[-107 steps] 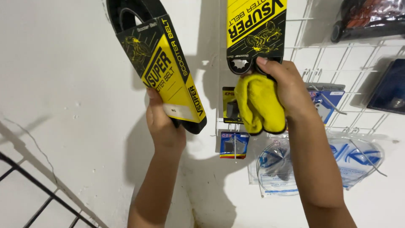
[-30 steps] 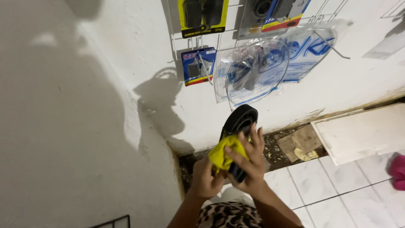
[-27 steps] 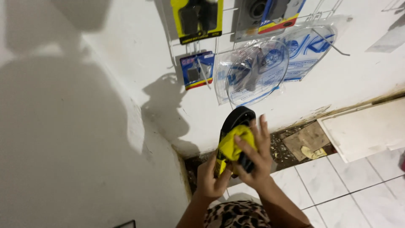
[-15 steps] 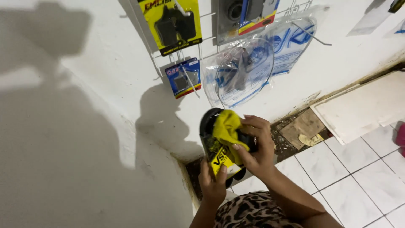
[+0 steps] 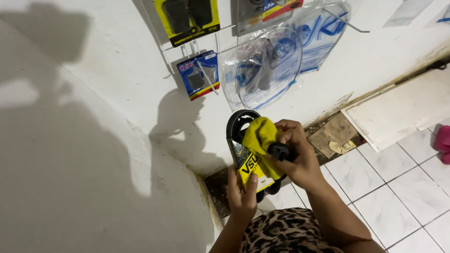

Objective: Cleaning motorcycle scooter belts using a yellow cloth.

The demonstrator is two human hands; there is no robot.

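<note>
Now the left hand (image 5: 243, 194) grips the black rubber drive belt in its yellow-and-black cardboard sleeve (image 5: 248, 161) from below, while the right hand (image 5: 293, 152) clutches a yellow cloth (image 5: 259, 136) pressed against it.

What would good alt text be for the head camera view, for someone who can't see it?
The right hand presses a yellow cloth onto a looped black rubber belt in a yellow card sleeve, which the left hand holds from below. Packaged parts hang on the white wall behind.
</note>
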